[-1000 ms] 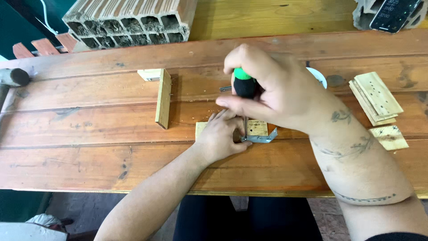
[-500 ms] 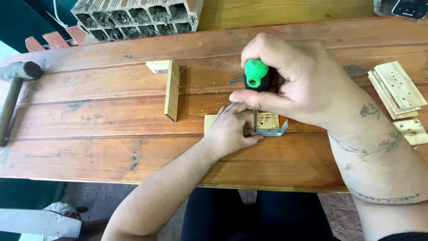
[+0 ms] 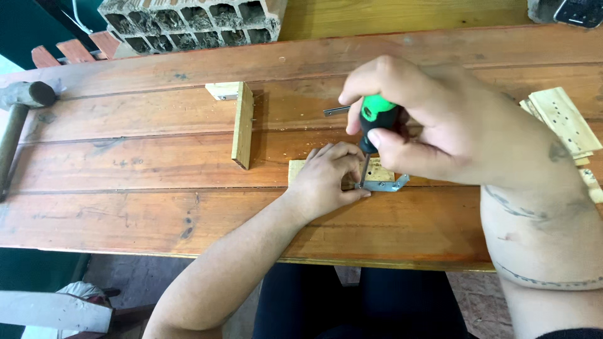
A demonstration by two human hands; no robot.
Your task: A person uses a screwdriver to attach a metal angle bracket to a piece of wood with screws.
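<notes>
Head cam looking straight down: the right hand (image 3: 433, 125) is wrapped tight around a green-and-black screwdriver (image 3: 375, 122), gripping the handle from above with the shaft pointing down, its tip meeting a small metal corner bracket (image 3: 386, 184) just below the hand. That bracket sits against the near edge of a little light wood block (image 3: 300, 169) lying flat on the wooden desk (image 3: 157, 207). The left hand (image 3: 330, 179) is right beside the screwdriver tip, fingers curled and pinching down on the block and the bracket's left end, so it's pretty much closed on them; can't tell if there's a screw under the fingertips, too small. Off to the left of the left hand a thin wood strip (image 3: 242, 124) stands on edge, butted up to another small block (image 3: 221, 90). Way further left there's a hammer (image 3: 19, 107). Beyond the right hand sits a hollow clay brick (image 3: 188, 19), and just to its right a stack of thin wood pieces (image 3: 562, 119).
</notes>
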